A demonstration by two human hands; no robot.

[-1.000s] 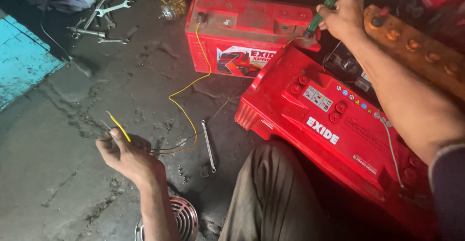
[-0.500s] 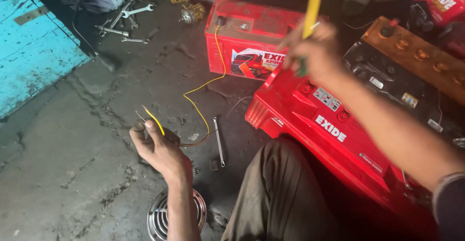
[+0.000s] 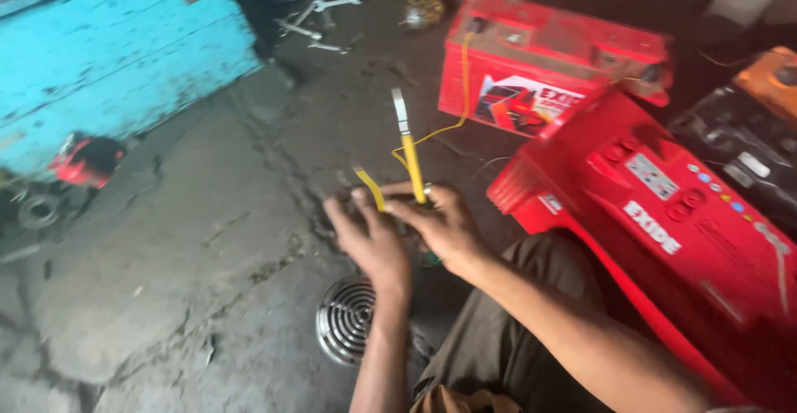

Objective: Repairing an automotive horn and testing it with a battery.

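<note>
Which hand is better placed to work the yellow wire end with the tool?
Probably the right hand: it grips the yellow-handled screwdriver, blade up, right beside the yellow wire end pinched in the left hand.

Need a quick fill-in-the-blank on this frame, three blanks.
1. The right hand holds a screwdriver with a ___ handle.
2. The left hand holds the end of a ___ wire.
3. The round metal grille lies on the floor beneath the ___ forearm.

Missing words: yellow; yellow; left
</note>
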